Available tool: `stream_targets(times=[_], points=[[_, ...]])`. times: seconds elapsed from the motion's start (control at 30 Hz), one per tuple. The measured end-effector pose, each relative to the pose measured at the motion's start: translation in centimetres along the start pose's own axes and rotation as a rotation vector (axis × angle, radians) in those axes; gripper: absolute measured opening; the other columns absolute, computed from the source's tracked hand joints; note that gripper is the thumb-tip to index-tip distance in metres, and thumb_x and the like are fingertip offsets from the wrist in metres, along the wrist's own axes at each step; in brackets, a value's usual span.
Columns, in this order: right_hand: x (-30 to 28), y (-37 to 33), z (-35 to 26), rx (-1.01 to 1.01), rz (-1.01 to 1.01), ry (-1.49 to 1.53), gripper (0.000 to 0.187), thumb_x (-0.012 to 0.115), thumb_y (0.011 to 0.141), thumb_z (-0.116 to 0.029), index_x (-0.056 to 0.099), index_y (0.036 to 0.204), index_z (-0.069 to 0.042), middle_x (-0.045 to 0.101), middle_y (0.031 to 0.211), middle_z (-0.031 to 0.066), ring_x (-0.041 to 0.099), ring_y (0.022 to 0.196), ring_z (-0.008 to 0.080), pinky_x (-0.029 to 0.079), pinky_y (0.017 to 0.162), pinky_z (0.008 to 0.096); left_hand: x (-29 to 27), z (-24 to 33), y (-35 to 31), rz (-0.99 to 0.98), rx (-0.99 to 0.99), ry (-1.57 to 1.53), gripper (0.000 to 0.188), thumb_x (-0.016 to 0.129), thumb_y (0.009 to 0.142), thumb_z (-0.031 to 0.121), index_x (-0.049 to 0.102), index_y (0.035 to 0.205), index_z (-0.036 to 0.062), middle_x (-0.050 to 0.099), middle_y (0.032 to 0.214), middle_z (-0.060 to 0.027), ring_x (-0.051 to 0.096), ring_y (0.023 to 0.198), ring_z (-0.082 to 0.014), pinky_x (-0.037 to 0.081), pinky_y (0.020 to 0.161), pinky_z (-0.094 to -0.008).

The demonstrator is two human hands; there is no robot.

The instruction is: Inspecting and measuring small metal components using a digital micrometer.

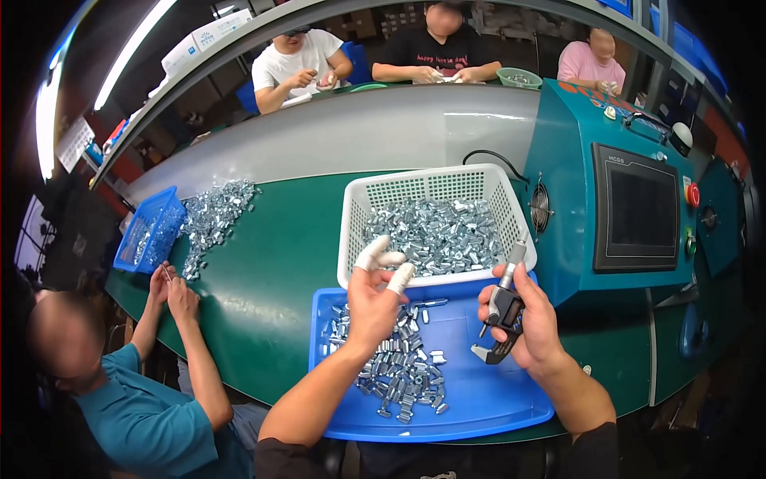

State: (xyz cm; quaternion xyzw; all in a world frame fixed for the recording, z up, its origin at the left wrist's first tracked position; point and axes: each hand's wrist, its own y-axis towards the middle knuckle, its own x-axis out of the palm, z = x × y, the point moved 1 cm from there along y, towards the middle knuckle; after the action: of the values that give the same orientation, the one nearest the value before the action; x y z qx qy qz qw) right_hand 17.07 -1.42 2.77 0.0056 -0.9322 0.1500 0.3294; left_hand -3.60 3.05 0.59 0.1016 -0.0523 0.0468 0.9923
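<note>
My right hand (536, 323) is closed around a digital micrometer (506, 307), black with a silver thimble pointing up. The micrometer's jaw shows no part in it and hangs over a blue tray (487, 403). My left hand (375, 307), with white finger cots on some fingertips, is raised at the near edge of a white plastic basket (435, 182). Its fingers are apart, and I see nothing between them. Many small shiny metal parts (435, 235) fill the basket. More such metal parts (403, 383) lie in the left half of the blue tray, beneath my left forearm.
A teal machine (566, 191) with a dark screen (642, 207) and red button (692, 194) stands right. Left on the green table (279, 263) are a metal-parts pile (219, 211) and blue basket (152, 231), near a co-worker's hands (175, 291). Several people sit beyond the grey barrier (359, 132).
</note>
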Motion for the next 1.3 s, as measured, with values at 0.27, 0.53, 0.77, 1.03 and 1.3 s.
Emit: stream_targets(times=[0.27,0.53,0.77,1.03,1.3], points=[[-0.1,0.1,-1.0,-0.012,-0.006,0.001,0.039,0.039,0.098,-0.038,0.04,0.122,-0.008,0.061,0.084,0.0132,0.061,0.067,0.0166,0.039,0.038,0.0211,2.2,0.2,-3.0,-0.511,0.276,0.892,0.025,0.073,0.073,0.013,0.065,0.096,0.0061,0.061,0.077,-0.0078,0.055,0.059,-0.0193,0.046,0.056,-0.0296],[-0.5,-6.0,-3.5,-0.297,-0.134,-0.274,0.052,0.054,0.093,-0.029,0.031,0.134,-0.008,0.061,0.081,0.0082,0.06,0.065,0.0107,0.036,0.04,0.0193,2.7,-1.4,-4.6,-0.655,0.176,1.202,0.034,0.076,0.065,0.017,0.066,0.094,0.0045,0.06,0.085,-0.0135,0.061,0.078,-0.0308,0.049,0.071,-0.0397],[-7.0,-16.1,-6.9,-0.961,0.478,-0.002,0.047,0.045,0.096,-0.029,0.032,0.137,-0.009,0.056,0.081,0.0107,0.055,0.064,0.0152,0.038,0.038,0.0195,1.3,-1.5,-3.8,-0.483,0.313,1.2,0.021,0.072,0.064,0.005,0.064,0.083,0.0029,0.06,0.078,-0.0131,0.061,0.071,-0.0311,0.048,0.067,-0.0391],[-6.3,-14.2,-3.3,-0.667,0.193,-0.107,0.059,0.055,0.091,-0.023,0.024,0.139,-0.004,0.057,0.079,0.0147,0.059,0.059,0.0206,0.037,0.035,0.0205,0.2,-2.5,-3.0,-0.476,0.226,1.178,0.02,0.069,0.067,0.003,0.063,0.085,0.0034,0.058,0.08,-0.0127,0.06,0.072,-0.0313,0.048,0.066,-0.0388],[-0.6,-9.3,-2.5,-0.136,-0.075,-0.289,0.058,0.056,0.087,-0.017,0.028,0.136,-0.002,0.059,0.075,0.0152,0.062,0.059,0.0199,0.036,0.035,0.0188,0.8,-2.3,-3.7,-0.39,0.251,1.222,0.032,0.07,0.073,0.015,0.063,0.103,0.0064,0.057,0.087,-0.0127,0.06,0.082,-0.0313,0.049,0.071,-0.0405]])
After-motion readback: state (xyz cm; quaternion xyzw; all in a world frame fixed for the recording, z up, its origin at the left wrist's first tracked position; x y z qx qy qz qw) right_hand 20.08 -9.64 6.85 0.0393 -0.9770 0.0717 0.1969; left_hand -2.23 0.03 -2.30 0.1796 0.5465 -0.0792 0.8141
